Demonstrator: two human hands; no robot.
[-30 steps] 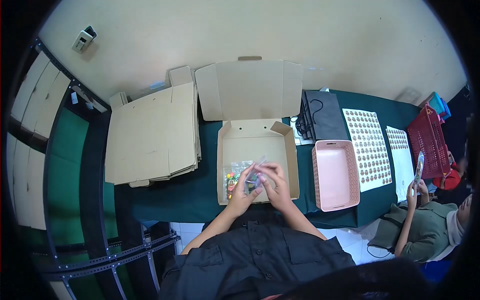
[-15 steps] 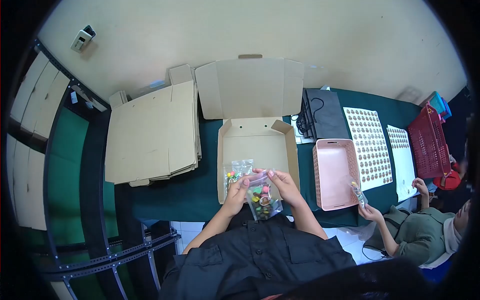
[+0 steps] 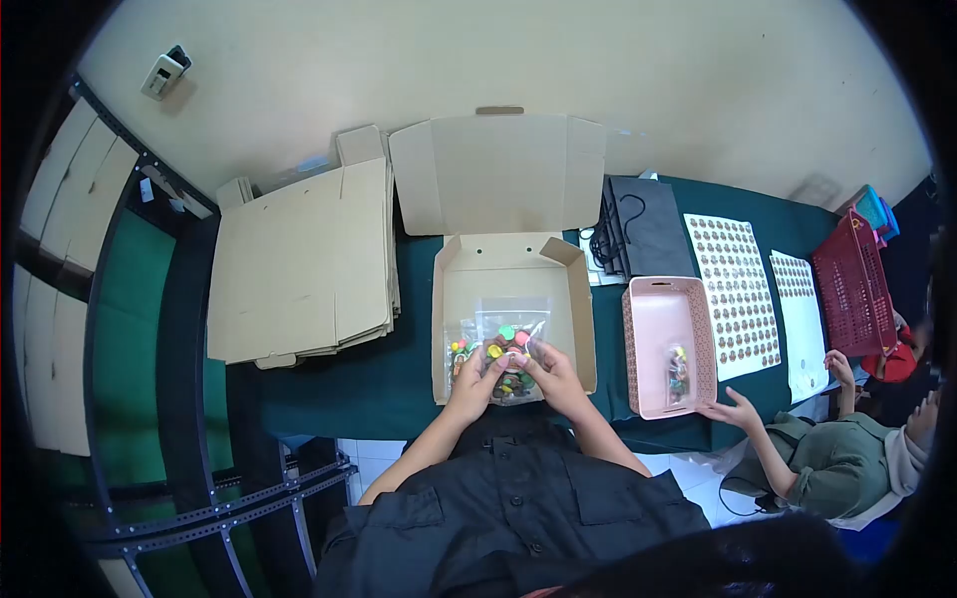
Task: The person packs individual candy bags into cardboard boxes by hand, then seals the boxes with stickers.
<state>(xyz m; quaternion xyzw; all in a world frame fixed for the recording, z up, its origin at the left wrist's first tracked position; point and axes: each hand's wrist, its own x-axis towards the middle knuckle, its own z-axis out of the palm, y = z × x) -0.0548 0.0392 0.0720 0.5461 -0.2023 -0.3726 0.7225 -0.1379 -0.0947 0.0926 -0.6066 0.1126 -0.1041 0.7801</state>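
Between my left hand (image 3: 473,387) and my right hand (image 3: 558,384) is a clear zip bag (image 3: 513,321) of small round, colourful pieces. My fingers close on both its sides, thumbs over the front, and its zip edge points away from me. Beneath it stands an open cardboard box (image 3: 583,314), its lid (image 3: 498,174) raised against the wall. Another clear bag (image 3: 459,342) with colourful pieces lies inside the box, left of the held one and partly covered by my left hand.
To the right, a pink basket (image 3: 633,349) holds a small filled bag (image 3: 678,374); a co-worker's hand (image 3: 736,411) is at its corner. Flattened cardboard boxes (image 3: 289,269) are stacked at left. Black bags (image 3: 648,229), sticker sheets (image 3: 733,294) and a red basket (image 3: 852,284) stand further right.
The held bag has turned zip end away from me and moved over the box, my hands now lower on its sides. The co-worker has let go of a small bag in the pink basket.
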